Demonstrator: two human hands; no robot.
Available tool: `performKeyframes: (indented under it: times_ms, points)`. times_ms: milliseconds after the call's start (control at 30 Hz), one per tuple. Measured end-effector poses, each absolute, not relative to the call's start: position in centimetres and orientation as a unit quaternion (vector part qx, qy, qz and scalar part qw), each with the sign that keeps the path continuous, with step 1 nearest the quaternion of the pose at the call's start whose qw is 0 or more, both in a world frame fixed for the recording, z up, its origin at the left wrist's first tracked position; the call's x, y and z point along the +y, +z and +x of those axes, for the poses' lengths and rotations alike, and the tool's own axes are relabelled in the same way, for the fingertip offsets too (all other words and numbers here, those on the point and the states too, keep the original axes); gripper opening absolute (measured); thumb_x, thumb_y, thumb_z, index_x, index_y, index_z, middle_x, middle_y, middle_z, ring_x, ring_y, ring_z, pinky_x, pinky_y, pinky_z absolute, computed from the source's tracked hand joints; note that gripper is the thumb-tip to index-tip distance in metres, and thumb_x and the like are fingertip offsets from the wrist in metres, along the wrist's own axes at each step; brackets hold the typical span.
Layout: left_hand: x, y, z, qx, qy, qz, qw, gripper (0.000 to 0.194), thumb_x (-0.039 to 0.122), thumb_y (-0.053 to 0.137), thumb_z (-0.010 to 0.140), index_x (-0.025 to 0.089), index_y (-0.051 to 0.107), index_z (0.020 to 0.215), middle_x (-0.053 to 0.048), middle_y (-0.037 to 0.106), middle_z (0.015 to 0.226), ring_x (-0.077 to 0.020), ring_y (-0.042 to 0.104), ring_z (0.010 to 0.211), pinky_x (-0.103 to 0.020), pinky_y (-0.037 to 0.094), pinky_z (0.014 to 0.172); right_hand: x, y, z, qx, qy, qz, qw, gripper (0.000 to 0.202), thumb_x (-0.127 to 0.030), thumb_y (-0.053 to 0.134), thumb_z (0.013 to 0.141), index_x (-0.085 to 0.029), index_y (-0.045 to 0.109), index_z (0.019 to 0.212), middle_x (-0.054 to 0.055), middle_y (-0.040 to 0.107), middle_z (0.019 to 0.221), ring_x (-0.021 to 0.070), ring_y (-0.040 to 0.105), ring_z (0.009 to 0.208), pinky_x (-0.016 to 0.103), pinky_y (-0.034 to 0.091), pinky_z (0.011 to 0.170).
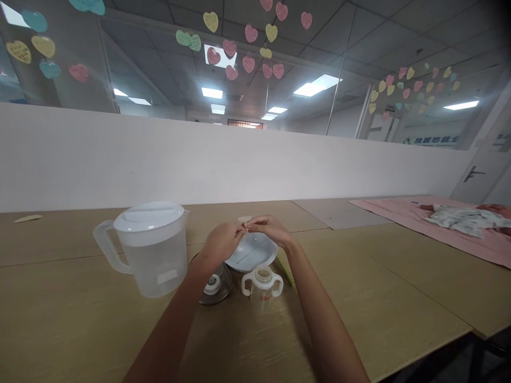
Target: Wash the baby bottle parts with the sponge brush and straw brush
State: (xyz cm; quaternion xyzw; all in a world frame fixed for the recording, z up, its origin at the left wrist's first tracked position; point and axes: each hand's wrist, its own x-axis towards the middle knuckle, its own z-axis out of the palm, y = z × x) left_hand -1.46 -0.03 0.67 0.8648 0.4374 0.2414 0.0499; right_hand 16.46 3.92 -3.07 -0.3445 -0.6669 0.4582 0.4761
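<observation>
Over a white bowl (250,254), my left hand (224,239) and my right hand (270,227) meet at the fingertips. Both pinch a small pale, translucent piece (244,219) that looks like a baby bottle nipple; my fingers partly cover it. In front of the bowl, a baby bottle (262,284) with two white handles stands upright with its mouth uncovered. A white ring-shaped cap (212,285) lies on a dark metal tray (217,299) beside my left forearm, which hides part of the tray. Behind my right wrist lies a thin green stick-like item (285,271).
A large lidded plastic pitcher (155,250) with clear liquid stands on the left of the wooden table (379,298). At the far right, a doll-like figure in patterned cloth (459,219) lies on a pink cloth (415,226). A white wall (239,165) rises behind the table.
</observation>
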Motion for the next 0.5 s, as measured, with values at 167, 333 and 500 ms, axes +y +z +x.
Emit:
performKeyframes:
  times_ms: [167,333,500]
  points:
    - [0.0,0.3,-1.0,0.462,0.199,0.864,0.004,0.032,0.027,0.034,0.086,0.017,0.065,0.085,-0.009,0.067,0.085,-0.018,0.059,0.074,-0.025,0.039,0.061,3.6,-3.3,16.4,-0.67,0.473,-0.369,0.437,0.029,-0.03,0.074,0.055,-0.013,0.064,0.076,0.001,0.064,0.074,0.0129,0.058,0.073,0.027,0.045,0.072]
    - [0.6,-1.4,0.1,0.528,0.133,0.838,-0.022,0.035,0.027,0.03,0.087,0.015,0.063,0.09,-0.014,0.066,0.091,-0.0235,0.061,0.083,-0.031,0.044,0.069,3.0,-3.2,15.1,-0.672,0.507,-0.389,0.375,0.018,-0.025,0.064,0.066,-0.015,0.053,0.076,0.002,0.061,0.082,0.013,0.061,0.072,0.024,0.05,0.059]
    - [1.0,-3.0,0.2,0.536,0.069,0.841,0.009,0.027,0.018,0.039,0.081,0.011,0.063,0.09,-0.018,0.065,0.091,-0.026,0.062,0.086,-0.031,0.046,0.068,3.8,-4.0,14.7,-0.709,0.471,-0.483,0.204,0.009,-0.009,0.056,0.066,-0.013,0.054,0.074,0.003,0.06,0.074,0.0104,0.059,0.056,0.023,0.052,0.05]
